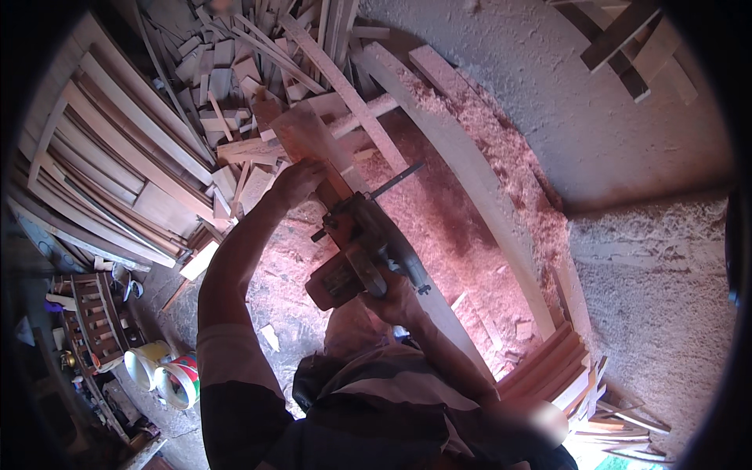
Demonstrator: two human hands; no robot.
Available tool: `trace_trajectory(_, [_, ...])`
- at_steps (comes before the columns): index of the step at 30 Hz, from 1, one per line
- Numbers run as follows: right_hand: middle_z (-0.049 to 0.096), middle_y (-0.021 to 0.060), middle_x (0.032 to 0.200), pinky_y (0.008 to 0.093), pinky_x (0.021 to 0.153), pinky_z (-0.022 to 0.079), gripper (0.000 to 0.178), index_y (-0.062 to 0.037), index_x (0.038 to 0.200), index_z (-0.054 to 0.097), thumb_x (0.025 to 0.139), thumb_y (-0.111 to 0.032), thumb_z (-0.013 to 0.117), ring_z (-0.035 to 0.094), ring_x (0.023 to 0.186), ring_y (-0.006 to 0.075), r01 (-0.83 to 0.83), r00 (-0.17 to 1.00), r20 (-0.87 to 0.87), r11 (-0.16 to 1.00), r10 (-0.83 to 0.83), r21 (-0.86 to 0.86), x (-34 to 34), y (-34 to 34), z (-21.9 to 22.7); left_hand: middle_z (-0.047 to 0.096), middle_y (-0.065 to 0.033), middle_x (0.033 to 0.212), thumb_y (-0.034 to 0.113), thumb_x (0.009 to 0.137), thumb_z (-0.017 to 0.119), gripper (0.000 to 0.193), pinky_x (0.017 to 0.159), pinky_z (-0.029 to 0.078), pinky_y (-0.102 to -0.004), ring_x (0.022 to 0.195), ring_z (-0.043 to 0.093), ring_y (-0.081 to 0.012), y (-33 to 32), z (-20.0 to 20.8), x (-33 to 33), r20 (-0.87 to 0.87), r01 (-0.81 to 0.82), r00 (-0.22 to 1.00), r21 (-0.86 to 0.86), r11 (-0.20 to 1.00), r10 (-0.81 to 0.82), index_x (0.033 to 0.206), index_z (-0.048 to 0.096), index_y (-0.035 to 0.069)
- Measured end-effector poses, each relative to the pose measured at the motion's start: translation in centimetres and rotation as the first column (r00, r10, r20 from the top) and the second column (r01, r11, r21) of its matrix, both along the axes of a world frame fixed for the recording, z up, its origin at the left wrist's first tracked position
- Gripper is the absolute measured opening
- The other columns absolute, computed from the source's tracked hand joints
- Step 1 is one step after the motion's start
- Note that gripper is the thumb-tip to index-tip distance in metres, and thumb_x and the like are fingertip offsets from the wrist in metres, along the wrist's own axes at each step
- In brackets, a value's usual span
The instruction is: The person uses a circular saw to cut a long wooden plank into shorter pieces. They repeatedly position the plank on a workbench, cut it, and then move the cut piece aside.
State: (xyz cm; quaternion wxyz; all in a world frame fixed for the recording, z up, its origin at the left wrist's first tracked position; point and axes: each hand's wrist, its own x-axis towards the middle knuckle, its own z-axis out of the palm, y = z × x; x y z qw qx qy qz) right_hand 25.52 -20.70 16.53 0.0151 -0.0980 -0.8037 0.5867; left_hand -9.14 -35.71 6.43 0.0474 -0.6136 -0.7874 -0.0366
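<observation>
Right hand closed around the rear handle of a dark grey hand-held power tool with a boxy motor housing, a rounded guard and a thin metal bar jutting to the upper right. The power tool sits on a long, flat, brown wooden plank that slants from the upper left towards the lower right. Left hand, fingers bent, touches the plank's left edge just ahead of the tool; whether it pinches the wood or only presses on it cannot be told.

Right of the plank, a broad stretch of floor covered in pinkish sawdust reaches to a long, curved, pale wooden beam. A narrow pale wooden slat ends near the plank's upper part. To the left, dusty floor spreads to tall curved wooden strips and two white plastic buckets. A heap of wooden offcuts bounds the top; a rough grey wall closes the right side.
</observation>
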Motion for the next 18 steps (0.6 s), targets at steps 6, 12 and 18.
trace_trajectory(6, [0.07, 0.021, 0.105, 0.0452, 0.086, 0.054, 0.049, -0.0036, 0.125, 0.062, 0.08, -0.018, 0.077, 0.069, 0.102, 0.0389, -0.009, 0.999, -0.047, 1.0, 0.009, -0.008, -3.1, -0.3, -0.5, 0.061, -0.0096, 0.136, 0.031, 0.065, 0.089, 0.08, 0.114, 0.042, -0.0416, 0.131, 0.053, -0.0295, -1.1, 1.5, -0.5, -0.045, -0.159, 0.986, 0.081, 0.984, 0.163, 0.134, 0.059, 0.006])
trace_trajectory(12, [0.071, 0.0204, 0.105, 0.0454, 0.084, 0.055, 0.047, -0.0036, 0.121, 0.064, 0.078, -0.018, 0.077, 0.07, 0.101, 0.0381, 0.003, 1.0, -0.011, 1.0, -0.004, -0.012, -5.4, -0.6, -0.6, 0.071, -0.0238, 0.116, 0.047, 0.101, 0.057, 0.053, 0.093, 0.052, -0.0455, 0.111, 0.068, -0.037, -6.9, 1.7, 9.9, 0.718, -0.901, 0.36, 0.103, 0.422, 0.595, 0.116, 0.071, -0.002])
trace_trajectory(18, [0.072, 0.0193, 0.109, 0.043, 0.087, 0.055, 0.052, -0.0064, 0.127, 0.063, 0.079, -0.022, 0.079, 0.071, 0.105, 0.0336, -0.003, 0.999, 0.053, 1.0, 0.003, 0.008, -7.5, -0.7, -0.2, 0.067, -0.0096, 0.104, 0.057, 0.101, 0.057, 0.056, 0.065, 0.056, -0.0296, 0.087, 0.068, -0.0179, -6.2, 1.3, 23.2, 0.881, -0.922, -0.377, -0.328, 0.205, -0.287, 0.115, 0.065, 0.003])
